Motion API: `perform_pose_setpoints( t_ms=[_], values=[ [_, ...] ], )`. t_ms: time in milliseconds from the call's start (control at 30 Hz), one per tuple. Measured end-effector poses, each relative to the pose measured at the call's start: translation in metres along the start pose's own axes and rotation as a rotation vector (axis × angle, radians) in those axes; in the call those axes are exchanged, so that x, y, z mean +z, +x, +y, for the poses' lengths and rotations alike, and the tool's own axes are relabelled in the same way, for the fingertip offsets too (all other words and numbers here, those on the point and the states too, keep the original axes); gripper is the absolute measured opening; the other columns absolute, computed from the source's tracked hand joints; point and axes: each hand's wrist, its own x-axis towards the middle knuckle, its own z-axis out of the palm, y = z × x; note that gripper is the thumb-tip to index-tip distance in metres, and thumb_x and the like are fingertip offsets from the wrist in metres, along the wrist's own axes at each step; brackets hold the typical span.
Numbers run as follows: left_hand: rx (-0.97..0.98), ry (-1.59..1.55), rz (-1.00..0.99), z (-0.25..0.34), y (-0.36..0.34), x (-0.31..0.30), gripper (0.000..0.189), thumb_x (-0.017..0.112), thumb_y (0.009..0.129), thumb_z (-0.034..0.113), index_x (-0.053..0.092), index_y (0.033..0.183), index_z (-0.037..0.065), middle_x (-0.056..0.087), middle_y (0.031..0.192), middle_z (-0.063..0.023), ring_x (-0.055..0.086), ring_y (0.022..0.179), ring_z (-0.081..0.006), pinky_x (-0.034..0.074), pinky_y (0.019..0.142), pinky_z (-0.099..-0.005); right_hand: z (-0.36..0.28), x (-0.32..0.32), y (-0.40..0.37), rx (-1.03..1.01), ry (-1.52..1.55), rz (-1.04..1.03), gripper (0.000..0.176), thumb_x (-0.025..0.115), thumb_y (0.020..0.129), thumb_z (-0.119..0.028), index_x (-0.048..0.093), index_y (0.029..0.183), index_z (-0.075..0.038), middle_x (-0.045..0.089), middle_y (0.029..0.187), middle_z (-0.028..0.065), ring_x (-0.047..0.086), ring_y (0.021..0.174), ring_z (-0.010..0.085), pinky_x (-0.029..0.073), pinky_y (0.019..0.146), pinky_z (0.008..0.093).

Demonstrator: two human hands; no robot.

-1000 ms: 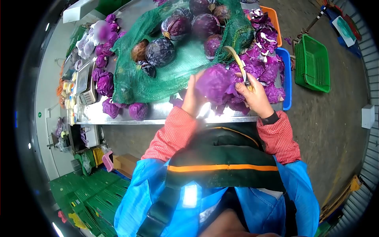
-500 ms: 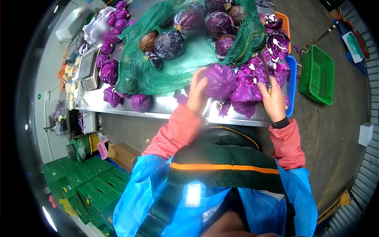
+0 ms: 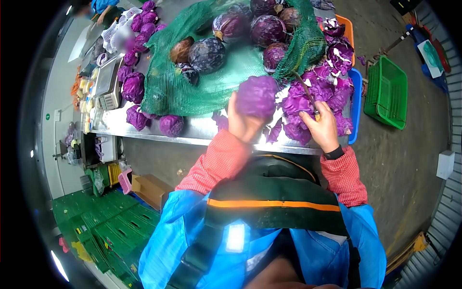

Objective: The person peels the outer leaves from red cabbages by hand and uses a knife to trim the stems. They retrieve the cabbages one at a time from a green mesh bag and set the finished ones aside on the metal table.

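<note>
While your left hand point(image 3: 243, 124) is cupping a trimmed purple cabbage point(image 3: 257, 95) from below, with the fingers curling up around its near side, you are holding the head over the front part of the counter point(image 3: 202, 134), just beside the green net sack point(image 3: 211, 84). Your right hand point(image 3: 320, 127) is clenching the handle of a knife point(image 3: 307, 95), thumb pressing on top, and the blade is pointing up and away from you, leaning toward the cabbage without touching it. Both forearms, in red checked sleeves, are reaching forward from your chest, the right wrist wearing a dark band. Under the knife a heap of loose purple leaves point(image 3: 334, 89) is lying at the counter's right end, spilling against a blue crate point(image 3: 356, 108) and an orange crate point(image 3: 350, 33) beyond it. Untrimmed dark heads point(image 3: 207, 54) are sitting on the opened sack, and cleaned heads point(image 3: 171, 125) are lining the counter's left part near a weighing scale point(image 3: 107, 86). On the concrete floor point(image 3: 414, 159) to your right a green basket point(image 3: 385, 89) is standing, while stacked green crates point(image 3: 110, 231) and a cardboard box point(image 3: 149, 189) are sitting down to your left.
</note>
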Motion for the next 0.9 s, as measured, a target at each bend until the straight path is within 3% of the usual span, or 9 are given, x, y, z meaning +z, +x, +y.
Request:
perform_pose_setpoints(
  t_ms=[233,333,400,500,533,600,700,733,900],
  values=[
    [-0.143,-0.113,-0.009,0.005,-0.005,0.013,0.081,0.029,0.092,0.073,0.037,0.147,0.014,0.048,0.143,-0.0176,0.047,0.131,-0.0377,0.034,0.109,-0.0624,-0.032,-0.019,0.0,0.087,-0.437,-0.085,0.069,0.076,0.078,-0.04,0.052,0.134,-0.008,0.062,0.108,0.018,0.065,0.092,0.0354,0.052,0.078,0.0432],
    [-0.332,0.015,-0.145,0.005,-0.006,0.01,0.085,0.026,0.091,0.077,0.034,0.149,0.016,0.049,0.142,-0.017,0.047,0.132,-0.0374,0.038,0.106,-0.0629,-0.05,-0.007,0.009,-0.241,-0.036,-0.062,0.08,0.076,0.078,-0.042,0.042,0.143,-0.012,0.062,0.114,0.02,0.066,0.09,0.0355,0.053,0.079,0.0401],
    [-0.449,0.244,-0.266,0.011,-0.012,0.013,0.089,0.023,0.089,0.08,0.029,0.151,0.018,0.049,0.143,-0.0144,0.046,0.132,-0.0345,0.043,0.102,-0.0616,-0.055,0.005,0.014,-0.106,0.279,-0.212,0.07,0.075,0.082,-0.032,0.044,0.141,-0.009,0.066,0.109,0.0184,0.068,0.091,0.0326,0.052,0.08,0.0373],
    [-0.15,0.337,-0.187,0.02,-0.021,0.009,0.085,0.04,0.089,0.075,0.029,0.151,0.018,0.046,0.145,-0.0119,0.047,0.133,-0.0309,0.043,0.104,-0.0588,-0.064,0.018,0.013,-0.082,0.296,-0.292,0.055,0.073,0.084,-0.021,0.052,0.132,-0.003,0.068,0.104,0.0178,0.068,0.094,0.0294,0.052,0.08,0.0359],
    [-0.208,0.293,-0.134,0.018,-0.018,-0.014,0.082,0.048,0.089,0.071,0.033,0.15,0.018,0.047,0.144,-0.0113,0.048,0.132,-0.0301,0.043,0.104,-0.0586,-0.062,0.033,0.008,-0.149,0.349,-0.297,0.055,0.073,0.084,-0.017,0.052,0.132,-0.003,0.067,0.107,0.0187,0.068,0.097,0.029,0.052,0.082,0.036],
    [-0.205,0.182,-0.052,0.032,-0.035,-0.027,0.079,0.051,0.09,0.068,0.035,0.149,0.017,0.048,0.143,-0.011,0.048,0.131,-0.0296,0.043,0.104,-0.0576,-0.061,0.053,0.005,-0.311,0.308,-0.31,0.053,0.072,0.085,-0.015,0.052,0.132,-0.004,0.066,0.109,0.0163,0.068,0.088,0.0239,0.053,0.075,0.0333],
    [0.015,0.18,0.047,0.072,-0.054,-0.069,0.087,0.052,0.084,0.074,0.035,0.149,0.017,0.049,0.142,-0.0114,0.05,0.129,-0.0309,0.044,0.102,-0.0591,-0.063,0.066,0.002,-0.132,0.421,-0.443,0.047,0.066,0.086,-0.01,0.051,0.131,-0.004,0.065,0.09,0.0086,0.062,0.065,0.0124,0.049,0.058,0.0279],
    [0.088,0.165,0.061,0.091,-0.059,-0.083,0.09,0.052,0.083,0.075,0.035,0.149,0.017,0.049,0.142,-0.0115,0.05,0.129,-0.0312,0.043,0.102,-0.0596,-0.068,0.065,0.003,-0.006,0.427,-0.526,0.037,0.066,0.092,-0.012,0.054,0.125,0.001,0.059,0.09,0.0027,0.051,0.075,0.0083,0.044,0.067,0.0242],
    [0.553,0.157,0.391,0.209,-0.118,-0.092,0.089,0.049,0.084,0.076,0.036,0.147,0.015,0.048,0.143,-0.0147,0.05,0.129,-0.0342,0.041,0.102,-0.0617,-0.024,0.089,-0.002,-0.034,0.197,-0.518,0.02,0.064,0.093,-0.01,0.062,0.11,0.0,0.062,0.078,0.0022,0.052,0.065,0.008,0.043,0.059,0.0251]
  ],
)
